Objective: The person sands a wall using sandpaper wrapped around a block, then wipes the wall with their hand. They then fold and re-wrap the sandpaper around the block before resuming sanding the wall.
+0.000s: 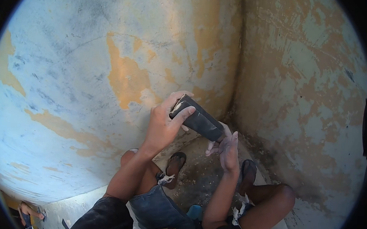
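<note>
A sanding block (200, 123) wrapped in black sandpaper is held up at a tilt in front of the wall corner. My left hand (166, 117) is closed around its upper left end, thumb across the face and fingers behind. A pale, ragged edge shows at that end. At the block's lower right end is my right hand (228, 152), its fingers apart and slightly bent, some right at the block's edge. The thumb points upward, off the block. Pale dust coats the fingers of both hands.
A wall (78, 67) with patchy bluish-white and ochre paint curves around the left and meets another worn wall (309, 88) at a corner. My sandalled feet (173, 168) stand on a dusty floor (195, 173) with scattered flakes. Another person's leg (31, 211) shows at lower left.
</note>
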The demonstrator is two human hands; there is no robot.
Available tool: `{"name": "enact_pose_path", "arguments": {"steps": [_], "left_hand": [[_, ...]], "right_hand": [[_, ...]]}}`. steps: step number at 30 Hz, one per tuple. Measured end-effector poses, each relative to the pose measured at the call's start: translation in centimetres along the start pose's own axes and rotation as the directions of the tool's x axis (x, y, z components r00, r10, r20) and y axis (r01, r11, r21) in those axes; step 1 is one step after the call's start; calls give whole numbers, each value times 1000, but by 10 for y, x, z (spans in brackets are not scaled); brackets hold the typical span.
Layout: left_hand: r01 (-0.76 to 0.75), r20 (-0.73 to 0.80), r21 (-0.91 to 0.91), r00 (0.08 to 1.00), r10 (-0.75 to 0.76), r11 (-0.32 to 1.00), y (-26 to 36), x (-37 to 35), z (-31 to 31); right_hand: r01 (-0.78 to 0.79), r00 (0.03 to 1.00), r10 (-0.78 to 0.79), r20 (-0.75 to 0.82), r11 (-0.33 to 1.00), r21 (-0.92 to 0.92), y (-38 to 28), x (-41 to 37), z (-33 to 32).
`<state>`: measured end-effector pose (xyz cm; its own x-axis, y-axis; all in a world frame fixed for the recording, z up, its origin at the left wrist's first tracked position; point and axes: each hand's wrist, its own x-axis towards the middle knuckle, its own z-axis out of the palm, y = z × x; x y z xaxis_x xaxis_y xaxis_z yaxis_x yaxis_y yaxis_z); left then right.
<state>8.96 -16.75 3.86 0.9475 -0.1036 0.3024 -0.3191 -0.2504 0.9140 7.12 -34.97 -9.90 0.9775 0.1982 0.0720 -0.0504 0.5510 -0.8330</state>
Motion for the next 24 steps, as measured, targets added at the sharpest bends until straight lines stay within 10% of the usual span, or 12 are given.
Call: {"name": "enact_pose_path", "arguments": {"steps": [5,8,15,24], "left_hand": [[-2,-72,85,997,8,996,-2,4,10],[-332,-2,463,927,375,822,3,5,28],[-336,-99,180,929,357,925,10,9,30],[-420,-269,-36,878,396,907,18,13,38]], "right_hand": [[-7,1000,4,28,993,120,5,0,33],[-50,988,39,-148,996,-71,10,-1,50],[350,924,-143,-353,685,638,7,1,41],[507,705,-228,-671,824,253,8,-6,76]]}}
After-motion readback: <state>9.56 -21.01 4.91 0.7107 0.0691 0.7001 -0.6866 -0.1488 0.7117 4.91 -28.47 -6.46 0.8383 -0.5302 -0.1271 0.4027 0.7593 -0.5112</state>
